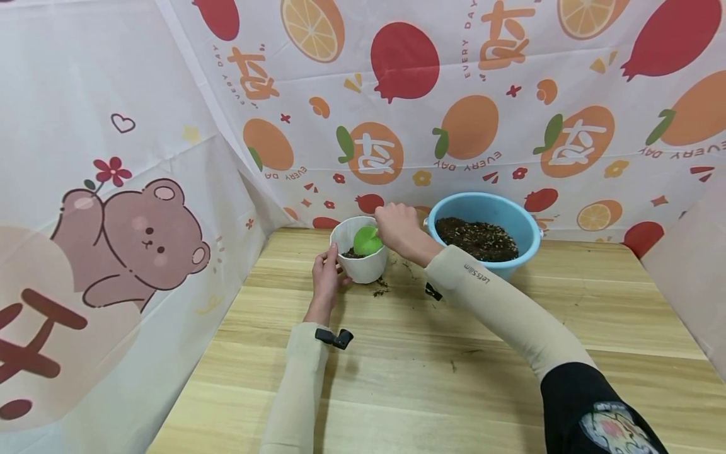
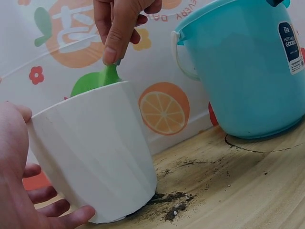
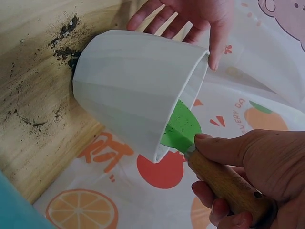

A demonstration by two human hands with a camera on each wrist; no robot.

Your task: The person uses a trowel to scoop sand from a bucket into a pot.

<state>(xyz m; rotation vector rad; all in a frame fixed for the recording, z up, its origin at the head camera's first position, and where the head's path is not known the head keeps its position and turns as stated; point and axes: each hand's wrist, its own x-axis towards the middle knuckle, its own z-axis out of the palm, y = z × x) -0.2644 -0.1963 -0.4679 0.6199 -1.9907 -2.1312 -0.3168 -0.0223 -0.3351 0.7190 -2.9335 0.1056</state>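
Observation:
A white plant pot (image 1: 365,268) with faceted sides stands on the table, dark soil (image 1: 353,253) inside it. My left hand (image 1: 326,275) holds the pot from its left side; the thumb is at the rim and the fingers lie along the lower wall (image 2: 21,176). Above the pot, my right hand (image 1: 399,230) grips a small trowel by its wooden handle (image 3: 228,186), thumb near the neck. The trowel's green blade (image 3: 182,126) points down into the pot's mouth, its tip hidden behind the wall.
A light blue bucket (image 1: 516,263) of dark potting soil (image 1: 479,239) stands right of the pot, against the printed cloth backdrop (image 1: 317,113). Spilled soil crumbs (image 2: 174,202) lie beside the pot's base on the wooden table (image 1: 391,378).

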